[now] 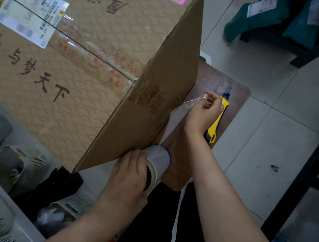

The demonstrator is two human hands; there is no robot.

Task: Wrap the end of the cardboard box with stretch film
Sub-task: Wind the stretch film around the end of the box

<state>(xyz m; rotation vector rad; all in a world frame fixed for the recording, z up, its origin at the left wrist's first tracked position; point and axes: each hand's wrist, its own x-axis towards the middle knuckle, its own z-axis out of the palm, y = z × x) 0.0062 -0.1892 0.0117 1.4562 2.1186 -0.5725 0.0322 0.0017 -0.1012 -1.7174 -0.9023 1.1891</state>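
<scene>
A large cardboard box (94, 58) with printed characters and shipping labels rests on a small brown table (234, 93), its end face turned toward me. My left hand (131, 175) grips a roll of stretch film (158, 160) at the box's lower corner. A clear sheet of film (176, 120) runs from the roll up along the end face. My right hand (205, 111) pinches the film's free end near the box's far edge.
A yellow and black utility knife (219, 119) lies on the table just behind my right hand. White slotted plastic baskets (24, 163) and dark items sit on the floor at the left. A dark metal frame (306, 175) stands at the right on the tiled floor.
</scene>
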